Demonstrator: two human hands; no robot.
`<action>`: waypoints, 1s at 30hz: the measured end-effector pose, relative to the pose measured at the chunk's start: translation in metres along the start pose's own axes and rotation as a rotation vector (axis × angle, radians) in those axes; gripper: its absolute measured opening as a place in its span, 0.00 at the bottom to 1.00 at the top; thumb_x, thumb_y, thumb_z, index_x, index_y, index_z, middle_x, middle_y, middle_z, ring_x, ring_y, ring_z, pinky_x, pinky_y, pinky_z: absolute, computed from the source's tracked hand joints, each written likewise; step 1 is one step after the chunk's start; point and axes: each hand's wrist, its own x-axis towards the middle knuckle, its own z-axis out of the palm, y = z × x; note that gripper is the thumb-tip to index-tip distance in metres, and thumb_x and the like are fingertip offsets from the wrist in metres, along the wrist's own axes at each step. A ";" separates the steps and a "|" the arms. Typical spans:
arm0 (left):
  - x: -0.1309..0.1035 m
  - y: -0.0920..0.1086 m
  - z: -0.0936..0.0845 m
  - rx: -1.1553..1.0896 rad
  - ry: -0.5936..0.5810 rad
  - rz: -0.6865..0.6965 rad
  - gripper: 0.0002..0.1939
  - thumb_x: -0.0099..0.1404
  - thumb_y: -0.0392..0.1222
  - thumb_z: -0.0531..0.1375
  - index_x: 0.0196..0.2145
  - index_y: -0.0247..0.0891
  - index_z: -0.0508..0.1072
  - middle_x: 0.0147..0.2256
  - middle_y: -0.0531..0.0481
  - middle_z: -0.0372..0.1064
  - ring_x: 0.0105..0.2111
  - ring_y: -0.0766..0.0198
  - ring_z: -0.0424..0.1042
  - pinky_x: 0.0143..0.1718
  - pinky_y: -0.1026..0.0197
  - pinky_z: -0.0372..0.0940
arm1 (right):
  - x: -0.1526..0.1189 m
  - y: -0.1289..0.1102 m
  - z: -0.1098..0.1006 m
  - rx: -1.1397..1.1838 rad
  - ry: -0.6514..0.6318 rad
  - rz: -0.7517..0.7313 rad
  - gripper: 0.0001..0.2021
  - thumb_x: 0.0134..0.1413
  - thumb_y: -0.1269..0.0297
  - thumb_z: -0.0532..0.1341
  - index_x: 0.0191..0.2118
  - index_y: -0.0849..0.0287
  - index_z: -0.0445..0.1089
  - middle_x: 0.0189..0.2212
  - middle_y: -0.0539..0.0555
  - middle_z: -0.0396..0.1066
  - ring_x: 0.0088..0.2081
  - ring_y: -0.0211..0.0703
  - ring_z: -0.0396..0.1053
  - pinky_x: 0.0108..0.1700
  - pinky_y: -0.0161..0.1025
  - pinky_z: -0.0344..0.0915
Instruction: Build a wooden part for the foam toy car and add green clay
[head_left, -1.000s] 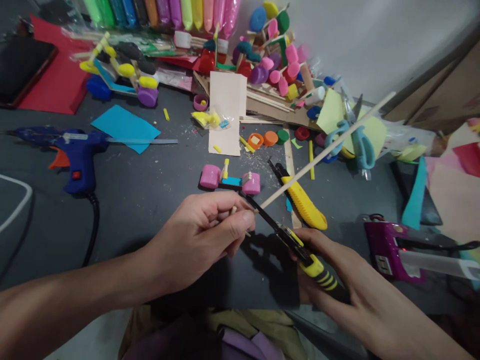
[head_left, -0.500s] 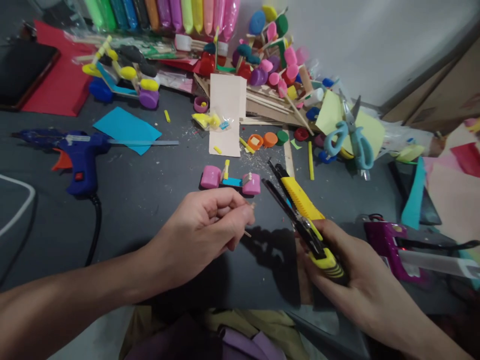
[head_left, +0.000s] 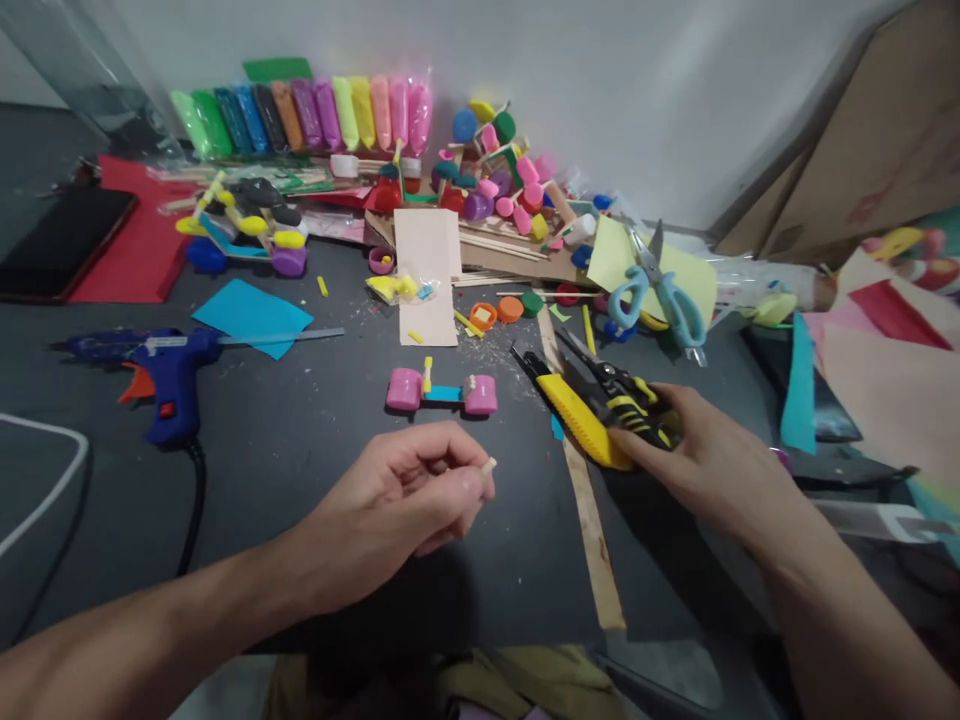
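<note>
My left hand (head_left: 420, 490) is closed, thumb and fingers pinching a short piece of pale wooden stick (head_left: 489, 466), whose tip pokes out. Just beyond it stands a small toy car with pink wheels (head_left: 406, 389), a blue body strip (head_left: 444, 393) and an upright yellow stick (head_left: 427, 374). On the right, my right hand (head_left: 694, 440) has its fingers around the black-and-yellow handles of a pair of pliers (head_left: 630, 402), low over the table. A yellow utility knife (head_left: 581, 418) lies beside the pliers, close to my thumb.
A blue glue gun (head_left: 169, 370) lies at left near a blue paper sheet (head_left: 251, 315). Scissors (head_left: 656, 285) rest on yellow paper at right. Clay packs (head_left: 307, 115) and several toy pieces line the wall. A wooden strip (head_left: 592, 540) runs toward the table's front edge.
My right hand has lowered the pliers to the right of the utility knife. The left hand keeps its pinch on the stick piece. The view has tilted up, showing more wall.
</note>
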 end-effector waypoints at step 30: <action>-0.003 -0.003 -0.011 0.388 -0.046 0.111 0.15 0.72 0.50 0.58 0.36 0.36 0.77 0.34 0.49 0.73 0.26 0.71 0.61 0.24 0.67 0.53 | -0.051 -0.019 -0.006 0.263 -0.067 -0.691 0.29 0.46 0.64 0.65 0.57 0.48 0.67 0.52 0.55 0.77 0.47 0.57 0.79 0.43 0.44 0.80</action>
